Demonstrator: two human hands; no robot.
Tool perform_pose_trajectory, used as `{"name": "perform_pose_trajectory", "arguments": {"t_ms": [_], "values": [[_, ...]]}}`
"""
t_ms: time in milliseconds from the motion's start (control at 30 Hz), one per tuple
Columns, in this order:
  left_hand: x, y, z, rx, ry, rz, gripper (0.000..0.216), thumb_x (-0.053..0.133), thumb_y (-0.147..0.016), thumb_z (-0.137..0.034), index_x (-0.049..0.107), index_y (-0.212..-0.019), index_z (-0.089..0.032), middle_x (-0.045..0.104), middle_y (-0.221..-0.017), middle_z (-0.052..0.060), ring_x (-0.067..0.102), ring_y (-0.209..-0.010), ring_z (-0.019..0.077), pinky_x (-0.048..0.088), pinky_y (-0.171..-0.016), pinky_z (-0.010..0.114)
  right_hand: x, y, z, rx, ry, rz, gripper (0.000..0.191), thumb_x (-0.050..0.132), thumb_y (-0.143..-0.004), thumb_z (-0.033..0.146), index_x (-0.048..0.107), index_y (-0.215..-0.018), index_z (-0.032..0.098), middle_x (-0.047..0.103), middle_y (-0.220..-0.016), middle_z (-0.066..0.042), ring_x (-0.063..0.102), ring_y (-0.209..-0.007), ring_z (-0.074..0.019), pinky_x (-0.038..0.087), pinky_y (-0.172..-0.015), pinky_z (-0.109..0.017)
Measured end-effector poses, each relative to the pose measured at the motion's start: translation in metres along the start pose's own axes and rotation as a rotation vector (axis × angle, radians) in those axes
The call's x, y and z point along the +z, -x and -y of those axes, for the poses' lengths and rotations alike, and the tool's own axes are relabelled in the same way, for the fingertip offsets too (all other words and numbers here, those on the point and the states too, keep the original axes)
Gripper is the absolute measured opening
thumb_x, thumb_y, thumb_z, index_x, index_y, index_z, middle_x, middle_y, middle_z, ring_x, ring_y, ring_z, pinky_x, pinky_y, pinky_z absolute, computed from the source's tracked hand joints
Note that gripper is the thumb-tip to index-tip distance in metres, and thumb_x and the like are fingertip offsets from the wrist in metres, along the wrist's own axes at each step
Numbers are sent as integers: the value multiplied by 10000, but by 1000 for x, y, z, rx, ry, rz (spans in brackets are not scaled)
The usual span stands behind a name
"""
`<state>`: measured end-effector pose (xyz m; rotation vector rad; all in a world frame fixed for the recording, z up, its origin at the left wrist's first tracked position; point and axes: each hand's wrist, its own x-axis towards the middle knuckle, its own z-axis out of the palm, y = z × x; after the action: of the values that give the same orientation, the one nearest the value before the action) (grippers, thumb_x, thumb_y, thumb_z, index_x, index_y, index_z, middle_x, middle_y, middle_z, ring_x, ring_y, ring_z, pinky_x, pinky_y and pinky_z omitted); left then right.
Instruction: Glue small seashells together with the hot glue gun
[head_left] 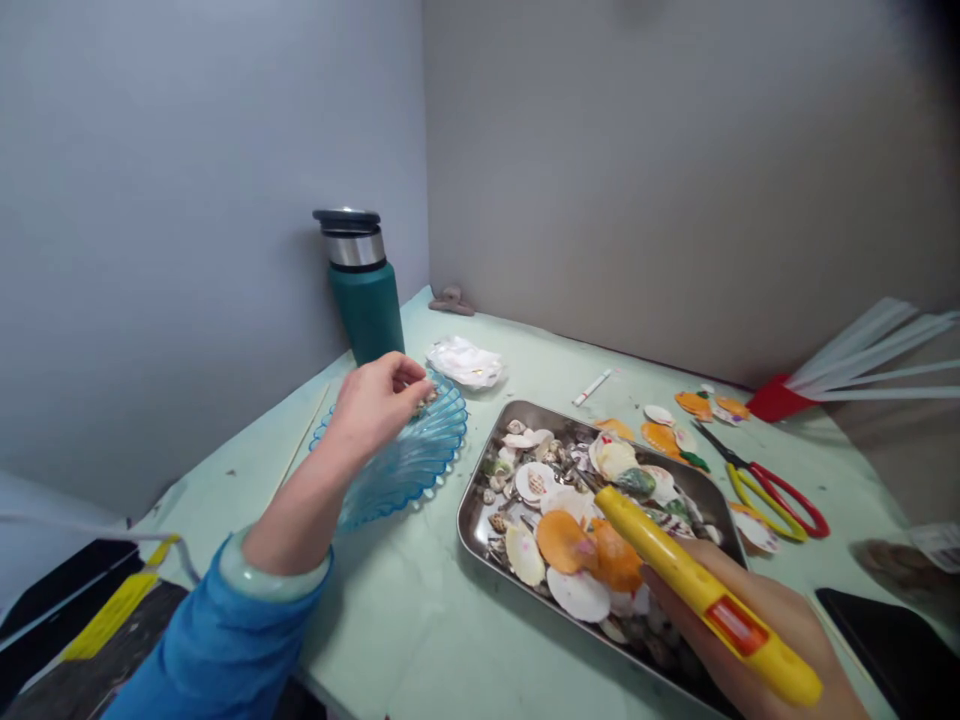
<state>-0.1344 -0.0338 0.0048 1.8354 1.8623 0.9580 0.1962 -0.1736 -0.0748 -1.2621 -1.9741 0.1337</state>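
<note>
My left hand reaches over a fluted blue glass dish, its thumb and fingers pinched together. Small shells lie in the dish just under the fingertips; whatever the pinch holds is hidden. In my right hand is a yellow hot glue gun with a red switch on top. Its front end points over a metal tray heaped with shells, among them an orange scallop shell and a white scallop shell.
A green bottle stands behind the dish, near crumpled white plastic. Right of the tray lie scissors with red and yellow handles and decorated orange shells. Glue sticks poke from a red holder. A black phone-like slab lies at lower right.
</note>
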Motion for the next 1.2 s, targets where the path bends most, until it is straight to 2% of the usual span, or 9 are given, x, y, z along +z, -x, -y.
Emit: {"name": "perform_pose_trajectory", "arguments": {"t_ms": [67,100,433,567,700,800,900,1033,1200], "values": [[-4,-14,9,39,-248,24,191,574,-775,-354,658,-869,-210,716,-893,56,633,-827,206,445,-718,303,-1,-2,2,3,-27,2,183,665,-780,282,683,-946,209,753,-830,-40,727,-609,-201,578,-530,-220],[-4,-20,13,34,-289,21,196,569,-773,-344,662,-878,-207,719,-893,65,635,-834,216,441,-712,307,-1,-2,4,2,-40,11,186,661,-783,271,679,-957,210,752,-825,-37,724,-604,-197,571,-518,-215],[9,-50,32,37,-459,24,244,532,-797,-357,691,-846,-179,712,-874,131,621,-839,270,411,-659,321,-2,-13,19,50,-115,63,111,609,-824,213,650,-924,193,712,-755,-20,671,-531,-153,526,-481,-207],[10,-41,17,83,-462,3,310,456,-849,-374,691,-891,-177,711,-873,142,616,-823,279,398,-661,343,-3,-13,20,93,-105,77,108,596,-831,244,651,-904,186,699,-759,-29,659,-549,-152,518,-497,-217],[22,-16,-17,225,-396,44,347,451,-867,-446,680,-819,-189,700,-770,93,603,-718,218,378,-635,312,-1,-8,18,171,-88,39,81,591,-850,243,625,-895,185,682,-783,-32,632,-591,-143,516,-544,-230],[39,6,-42,408,-318,196,450,359,-916,-453,664,-724,-183,689,-725,77,583,-663,178,375,-634,294,0,-7,17,227,-86,-42,91,590,-861,270,628,-863,187,673,-761,-33,622,-596,-154,514,-533,-245],[60,20,-56,545,-276,371,432,328,-934,-397,672,-787,-182,694,-733,72,587,-654,167,378,-632,278,0,-9,16,300,-48,-159,111,617,-844,296,654,-880,197,695,-778,-32,659,-637,-173,530,-528,-243],[81,23,-58,666,-358,487,270,407,-878,-242,672,-901,-197,711,-873,80,631,-797,192,406,-674,272,-1,-13,11,378,-29,-310,133,647,-818,322,673,-870,203,718,-785,-25,689,-671,-180,572,-600,-255],[95,24,-55,766,-473,579,245,480,-773,-141,672,-915,-196,700,-940,92,635,-870,232,426,-665,288,0,-12,6,424,-103,-398,192,676,-799,311,692,-937,178,750,-875,-55,717,-791,-218,593,-759,-331]]}}
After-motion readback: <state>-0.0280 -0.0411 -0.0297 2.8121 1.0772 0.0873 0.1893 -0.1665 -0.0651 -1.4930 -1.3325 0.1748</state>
